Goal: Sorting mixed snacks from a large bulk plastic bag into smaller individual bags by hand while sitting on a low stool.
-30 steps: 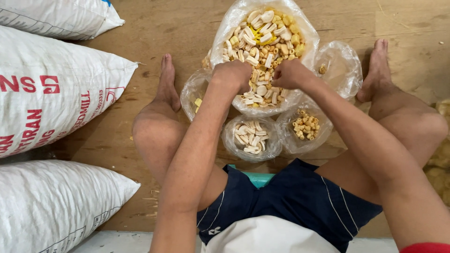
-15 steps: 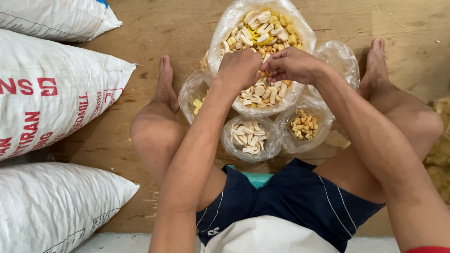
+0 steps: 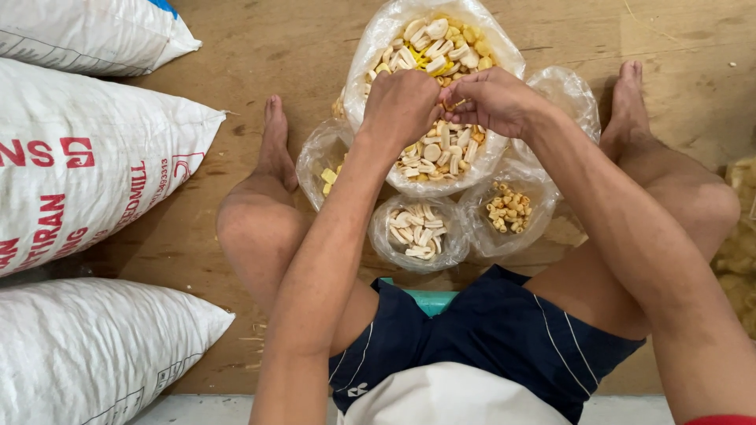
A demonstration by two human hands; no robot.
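Both hands meet over the big bag, a clear plastic bag full of pale and yellow pieces that stands on the wooden floor between the person's bare feet. The left hand is curled into a loose fist, knuckles up, and the right hand is bent in toward it, fingertips almost touching. Between the two sets of fingertips sits a small yellowish piece; it is too small to tell its long axis or which way it points, and I cannot tell which hand truly grips it. It lies just above the middle of the big bag's heap.

Nearer the person, touching the big bag, stand three smaller bags: one with flat white pieces, one with short yellow tubes just to its right, one with yellow chunks on the left. A further clear bag sits behind the right wrist. White sacks lie along the floor's left edge.
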